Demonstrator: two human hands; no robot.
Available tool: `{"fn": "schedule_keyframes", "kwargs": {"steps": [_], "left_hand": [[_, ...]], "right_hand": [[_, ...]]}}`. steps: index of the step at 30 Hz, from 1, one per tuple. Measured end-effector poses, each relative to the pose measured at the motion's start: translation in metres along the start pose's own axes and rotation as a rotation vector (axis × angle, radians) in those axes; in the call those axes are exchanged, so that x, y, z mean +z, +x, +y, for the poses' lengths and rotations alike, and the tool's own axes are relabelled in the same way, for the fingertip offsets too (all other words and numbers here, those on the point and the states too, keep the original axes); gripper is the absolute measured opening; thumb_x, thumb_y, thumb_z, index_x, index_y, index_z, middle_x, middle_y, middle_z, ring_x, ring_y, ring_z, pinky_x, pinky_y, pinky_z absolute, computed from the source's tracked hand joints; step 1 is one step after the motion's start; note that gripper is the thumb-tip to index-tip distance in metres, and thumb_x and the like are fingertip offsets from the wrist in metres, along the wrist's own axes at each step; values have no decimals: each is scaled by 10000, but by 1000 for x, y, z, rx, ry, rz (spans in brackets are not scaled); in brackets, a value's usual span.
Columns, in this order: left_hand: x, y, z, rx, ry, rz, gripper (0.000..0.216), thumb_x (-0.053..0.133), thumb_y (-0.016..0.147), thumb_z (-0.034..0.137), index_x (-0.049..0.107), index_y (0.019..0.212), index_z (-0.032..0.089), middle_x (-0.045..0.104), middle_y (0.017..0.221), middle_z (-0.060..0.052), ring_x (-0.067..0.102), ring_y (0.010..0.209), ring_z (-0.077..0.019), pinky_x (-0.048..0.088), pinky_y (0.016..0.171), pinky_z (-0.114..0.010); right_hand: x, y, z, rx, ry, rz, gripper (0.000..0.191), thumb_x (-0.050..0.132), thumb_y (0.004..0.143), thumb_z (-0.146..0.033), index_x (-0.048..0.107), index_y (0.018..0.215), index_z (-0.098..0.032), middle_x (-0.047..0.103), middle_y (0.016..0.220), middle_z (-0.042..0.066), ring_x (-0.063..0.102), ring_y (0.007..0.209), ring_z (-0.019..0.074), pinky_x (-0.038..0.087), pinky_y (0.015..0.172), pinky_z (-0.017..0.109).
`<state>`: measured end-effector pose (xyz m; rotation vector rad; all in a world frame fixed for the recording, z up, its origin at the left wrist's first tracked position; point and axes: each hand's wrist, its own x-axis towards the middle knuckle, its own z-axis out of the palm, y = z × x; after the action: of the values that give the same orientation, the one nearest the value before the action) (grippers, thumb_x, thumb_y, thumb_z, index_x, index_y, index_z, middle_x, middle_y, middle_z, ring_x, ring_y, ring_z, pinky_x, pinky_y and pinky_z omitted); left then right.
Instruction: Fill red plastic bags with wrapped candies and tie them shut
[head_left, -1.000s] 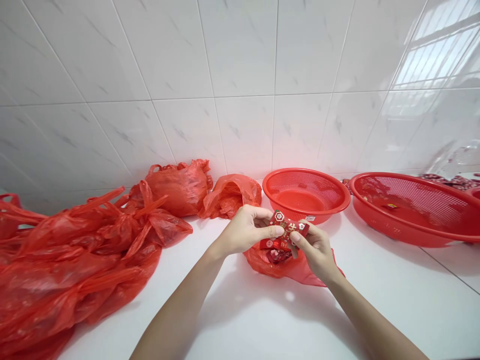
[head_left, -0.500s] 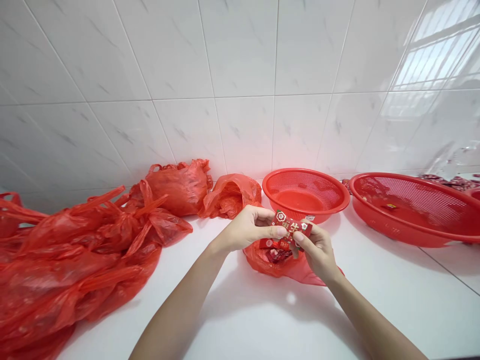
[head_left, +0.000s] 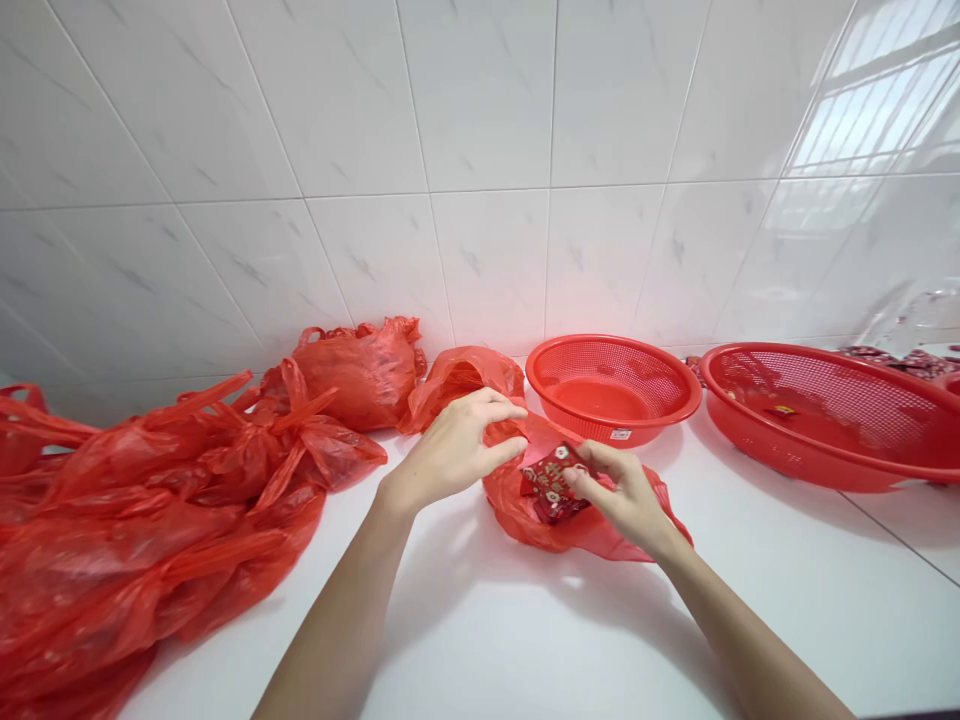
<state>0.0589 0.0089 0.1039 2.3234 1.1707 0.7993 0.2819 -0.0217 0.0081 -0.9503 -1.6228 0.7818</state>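
Between the thumb and fingers of my right hand (head_left: 619, 490) is a small red packet (head_left: 556, 472) with white flower prints and gold lettering. It is held low over an open red plastic bag (head_left: 517, 520) lying on the white table. Dark red wrappers inside the bag are partly covered by the packet. My left hand (head_left: 465, 445) holds nothing; its thumb and fingers are apart, just left of the packet and above the bag's edge.
Behind the bag stands a round red basket (head_left: 611, 425), and a larger red basket (head_left: 810, 460) with a few small packets is at right. Several filled red plastic bags (head_left: 187, 530) are heaped at left. A crumpled red bag (head_left: 457, 385) lies near the tiled wall (head_left: 480, 260).
My left hand has let go of the packet and moved left, its fingers opening. My right hand has lowered the packet toward the bag and turned it.
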Motion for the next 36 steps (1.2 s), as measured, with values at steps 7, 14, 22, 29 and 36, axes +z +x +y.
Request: {"fn": "schedule_keyframes", "kwargs": {"steps": [7, 14, 22, 29, 36], "left_hand": [[5, -1, 6, -9, 245, -128, 309, 610, 889, 322, 732, 1165, 256, 576, 1360, -97, 551, 1252, -335, 494, 984, -456], [8, -1, 5, -44, 314, -123, 392, 566, 908, 314, 658, 1285, 260, 569, 1333, -95, 619, 1155, -282, 504, 968, -417], [11, 1, 7, -137, 234, 9, 555, 552, 912, 351, 522, 1451, 220, 733, 1029, -72, 690, 973, -279, 519, 859, -399], [24, 3, 5, -38, 234, -58, 596, 631, 835, 295, 541, 1421, 231, 756, 1093, -80, 702, 1003, -298, 526, 802, -364], [29, 10, -1, -18, 97, -2, 477, 596, 711, 94, 723, 1150, 230, 768, 888, -43, 712, 871, -256, 527, 793, -352]], "right_hand": [[5, 4, 13, -229, -386, 69, 104, 562, 945, -237, 665, 953, -229, 753, 891, 50, 706, 795, 213, 550, 708, 334], [-27, 12, -4, -478, -552, 280, 96, 587, 942, -228, 680, 963, -235, 748, 945, 88, 719, 887, 241, 573, 803, 373], [-91, -9, -38, 181, -740, 2, 552, 667, 821, -618, 635, 1239, -259, 756, 891, 55, 717, 808, 272, 557, 690, 376], [-85, -18, -48, 276, -762, -291, 526, 576, 867, -376, 607, 1371, -232, 703, 705, 19, 659, 625, 222, 503, 593, 339], [-86, 24, -82, 46, -117, 22, 339, 824, 744, -476, 778, 948, -210, 767, 837, 79, 704, 692, 204, 574, 623, 323]]}}
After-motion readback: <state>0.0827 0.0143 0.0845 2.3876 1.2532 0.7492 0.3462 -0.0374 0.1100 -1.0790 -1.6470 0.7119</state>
